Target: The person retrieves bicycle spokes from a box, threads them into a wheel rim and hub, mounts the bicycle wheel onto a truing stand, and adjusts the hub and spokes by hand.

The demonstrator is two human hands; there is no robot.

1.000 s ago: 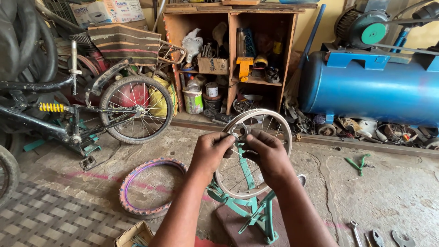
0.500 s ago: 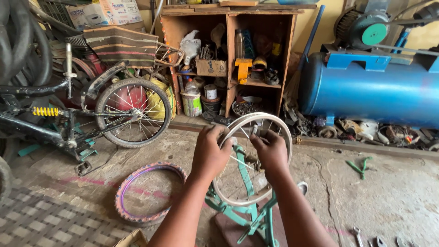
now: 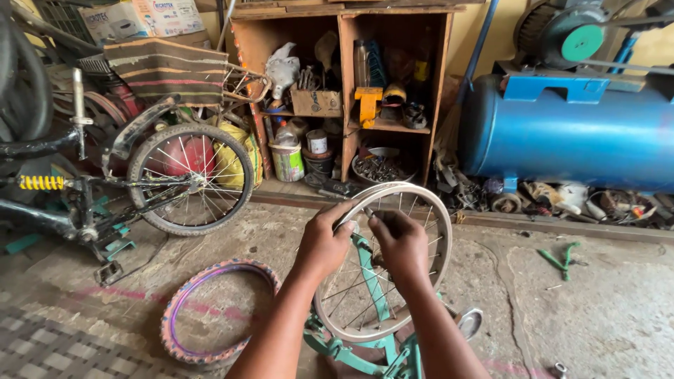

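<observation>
A: A bare silver spoked bicycle wheel rim [image 3: 421, 210] is seen upright at the middle of the concrete floor [image 3: 597, 309], mounted in a green metal truing stand [image 3: 372, 295].

B: And the hands are both up at its top edge. The left hand [image 3: 324, 242] is closed over the rim's upper left arc, fingers curled round the metal band.

A: The right hand [image 3: 401, 242] is set just beside it, fingers pinched shut at the spokes under the rim's top; what is pinched cannot be made out.

B: A tyre with pink and purple sidewalls [image 3: 210, 309] is laid flat on the floor, near the stand's left side, apart from it.

A: Further left, a black bicycle [image 3: 105, 189] is parked, its spoked wheel turned toward the wooden shelf unit [image 3: 344, 84] against the back wall.

B: At the right, a large blue cylindrical compressor tank [image 3: 569, 133] is lying along the wall, and a small green tool [image 3: 562, 256] is left on the floor well apart from the wheel.
</observation>
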